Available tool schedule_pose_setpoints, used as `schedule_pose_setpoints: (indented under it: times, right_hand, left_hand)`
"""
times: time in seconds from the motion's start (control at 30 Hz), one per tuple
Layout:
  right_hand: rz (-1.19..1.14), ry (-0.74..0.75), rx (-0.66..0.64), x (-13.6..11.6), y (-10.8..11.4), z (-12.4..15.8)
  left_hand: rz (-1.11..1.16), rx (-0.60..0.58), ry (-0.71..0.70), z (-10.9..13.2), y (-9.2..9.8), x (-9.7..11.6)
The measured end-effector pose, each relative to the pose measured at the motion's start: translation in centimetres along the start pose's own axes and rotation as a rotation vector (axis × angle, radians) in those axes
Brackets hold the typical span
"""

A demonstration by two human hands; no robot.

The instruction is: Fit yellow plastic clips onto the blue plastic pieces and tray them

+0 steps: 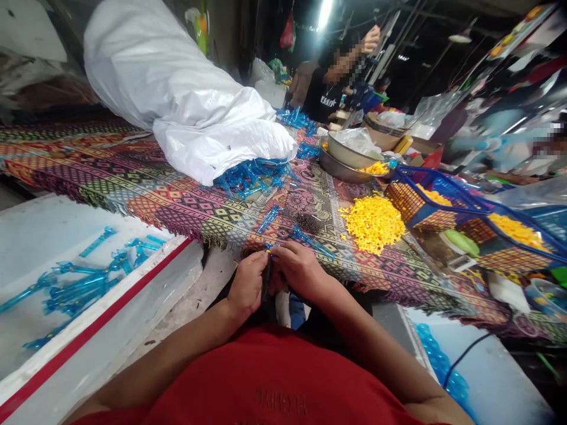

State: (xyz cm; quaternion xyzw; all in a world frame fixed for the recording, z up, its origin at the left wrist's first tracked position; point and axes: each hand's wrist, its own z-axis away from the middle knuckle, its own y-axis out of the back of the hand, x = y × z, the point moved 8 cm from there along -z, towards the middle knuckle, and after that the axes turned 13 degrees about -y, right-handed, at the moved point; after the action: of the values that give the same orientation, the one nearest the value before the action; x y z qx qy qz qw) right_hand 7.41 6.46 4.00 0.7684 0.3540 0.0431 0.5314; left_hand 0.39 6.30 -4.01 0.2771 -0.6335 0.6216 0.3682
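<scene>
My left hand (247,284) and my right hand (297,268) meet at the near edge of a table covered with a patterned woven cloth (177,195). Both are closed, fingertips pinched together on one clear blue plastic piece (268,247). Two more blue pieces (269,217) lie on the cloth just beyond my fingers. A heap of small yellow plastic parts (372,221) sits to the right of my hands. A pile of blue pieces (250,175) spills from under a big white plastic sack (186,100) further back.
A white box (66,330) at my left holds several blue pieces. Blue wire baskets (447,195) with yellow parts stand at the right, metal bowls (345,159) behind them. Another person in a dark shirt (325,88) stands at the far end.
</scene>
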Motion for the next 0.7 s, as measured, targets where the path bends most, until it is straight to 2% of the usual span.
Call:
schedule_pose_setpoints:
  times: [0.1,0.17,0.27,0.4,0.53,0.6,0.7]
  right_hand:
    - [0.030,-0.100,0.096,2.9,2.2,0.3]
    - [0.188,-0.203,0.144,5.3,3.3,0.4]
    - [0.442,-0.276,0.063,7.7,3.1,0.3]
    - [0.572,-0.278,-0.050,8.5,1.4,-0.3]
    - [0.554,-0.276,-0.079,8.7,0.5,-1.0]
    - [0.496,-0.282,-0.068,8.8,0.8,-1.3]
    - [0.195,-0.337,0.070,8.3,2.8,-1.3]
  left_hand:
    - [0.082,-0.039,0.001,-0.2,-0.4,0.5]
    - [0.100,-0.057,0.015,-0.1,-0.7,0.9]
    - [0.111,-0.094,0.032,0.2,-1.1,1.3]
    - [0.125,-0.116,0.075,0.6,-1.4,1.3]
    - [0.136,-0.067,0.075,0.7,-1.2,1.5]
    - [0.138,-0.037,0.073,0.6,-1.0,1.7]
    - [0.107,-0.016,0.032,0.3,-1.1,2.5]
